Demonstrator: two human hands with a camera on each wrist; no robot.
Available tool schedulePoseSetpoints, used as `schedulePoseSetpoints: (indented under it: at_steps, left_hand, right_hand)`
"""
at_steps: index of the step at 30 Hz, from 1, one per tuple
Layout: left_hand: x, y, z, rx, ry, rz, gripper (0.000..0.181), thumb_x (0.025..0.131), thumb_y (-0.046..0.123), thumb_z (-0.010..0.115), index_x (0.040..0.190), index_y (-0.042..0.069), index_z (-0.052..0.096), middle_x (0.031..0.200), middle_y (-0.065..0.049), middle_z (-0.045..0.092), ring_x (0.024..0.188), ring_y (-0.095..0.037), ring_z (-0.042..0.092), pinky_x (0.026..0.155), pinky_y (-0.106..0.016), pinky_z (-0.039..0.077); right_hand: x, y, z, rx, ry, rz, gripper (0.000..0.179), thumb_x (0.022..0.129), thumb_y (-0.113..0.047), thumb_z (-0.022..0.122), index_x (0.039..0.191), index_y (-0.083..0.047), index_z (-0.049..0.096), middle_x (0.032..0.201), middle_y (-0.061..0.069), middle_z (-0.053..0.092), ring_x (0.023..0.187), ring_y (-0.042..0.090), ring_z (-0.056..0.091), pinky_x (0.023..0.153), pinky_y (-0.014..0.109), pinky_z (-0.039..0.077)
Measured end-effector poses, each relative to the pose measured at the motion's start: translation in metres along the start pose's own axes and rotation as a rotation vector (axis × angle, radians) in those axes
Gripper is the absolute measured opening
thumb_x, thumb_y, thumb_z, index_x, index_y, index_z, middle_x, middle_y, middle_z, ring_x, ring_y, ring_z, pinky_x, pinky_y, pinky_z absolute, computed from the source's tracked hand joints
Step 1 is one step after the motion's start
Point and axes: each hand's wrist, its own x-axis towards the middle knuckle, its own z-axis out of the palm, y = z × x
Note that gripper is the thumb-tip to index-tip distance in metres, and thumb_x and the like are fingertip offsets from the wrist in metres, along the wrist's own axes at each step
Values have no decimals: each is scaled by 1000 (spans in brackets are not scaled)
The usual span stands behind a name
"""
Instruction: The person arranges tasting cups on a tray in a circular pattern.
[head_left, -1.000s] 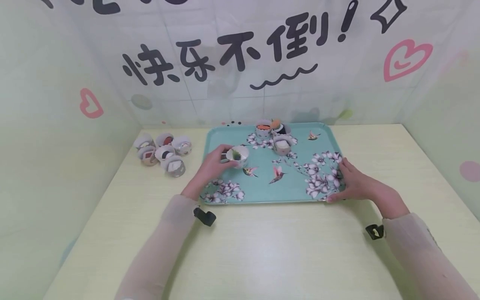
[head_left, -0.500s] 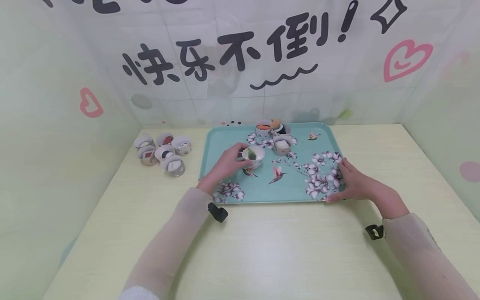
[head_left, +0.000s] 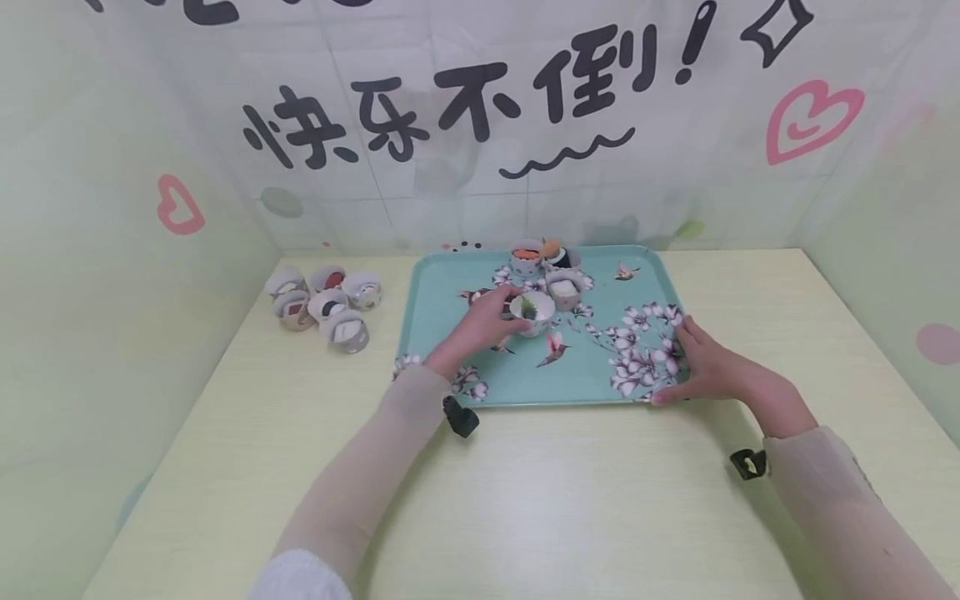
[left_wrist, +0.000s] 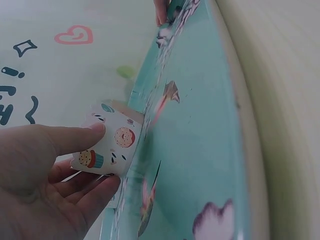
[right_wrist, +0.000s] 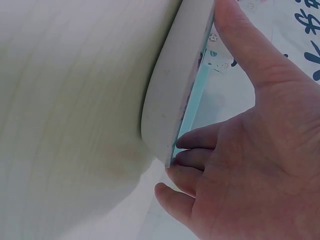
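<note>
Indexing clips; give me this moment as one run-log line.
left hand: holds cup | right hand: holds tray by corner | three cups: on tray, near held cup | six cups: on table, left of tray

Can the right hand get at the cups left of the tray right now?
Probably not easily: the right hand touches the tray, and the left hand lies between it and those cups.

Head cam: high above and behind both hands, faces forward and down; farthest view, gets left hand [head_left: 480,323], right hand [head_left: 714,367], tray [head_left: 517,387] under them, wall [head_left: 480,187] beyond. Left wrist cam: close-up, tipped sideways, looks past left hand's cup [left_wrist: 116,142] toward right hand. Right wrist cam: close-up, also tipped, right palm plus tray edge. Head and left wrist share cup, both hands.
</note>
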Motion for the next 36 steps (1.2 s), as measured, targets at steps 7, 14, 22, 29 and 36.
schedulePoseSetpoints:
  at_steps: [7, 14, 22, 29, 36]
  left_hand:
    - [9, 6, 7, 16, -22, -19, 59, 96, 27, 68, 146, 9, 44, 148, -12, 51, 137, -28, 49, 113, -44, 45]
    - [16, 13, 12, 28, -33, -4, 63, 96, 26, 67, 150, 10, 40, 154, -11, 45, 143, -28, 43, 117, -44, 41]
    - [20, 16, 18, 21, -42, -12, 62, 97, 21, 65, 152, 11, 39, 158, -10, 42, 144, -29, 41, 117, -45, 40]
    - [21, 16, 24, 49, -40, -2, 63, 97, 20, 65, 153, 12, 38, 159, -9, 40, 146, -28, 38, 119, -44, 38]
    - [27, 20, 28, 61, -51, 4, 64, 98, 21, 65, 155, 14, 36, 161, -8, 37, 149, -27, 34, 122, -43, 34]
  right_hand:
    - [-1, -1, -1, 5, -2, -1, 139, 71, -52, 86, 150, 20, -3, 156, 43, -12, 146, 59, -3, 117, 71, 13]
    - [-1, -1, -1, 7, 6, -2, 139, 71, -51, 86, 150, 19, -4, 156, 43, -13, 146, 59, -4, 117, 71, 13]
    - [-2, 0, -1, 16, 6, 1, 139, 71, -51, 86, 150, 19, -5, 156, 42, -13, 146, 59, -4, 117, 71, 13]
    - [0, 2, 2, 8, 6, 1, 139, 71, -51, 86, 150, 18, -5, 157, 42, -13, 146, 59, -4, 117, 70, 13]
    - [0, 2, 1, 2, 4, 7, 139, 71, -51, 86, 150, 18, -5, 157, 41, -13, 146, 58, -4, 117, 70, 13]
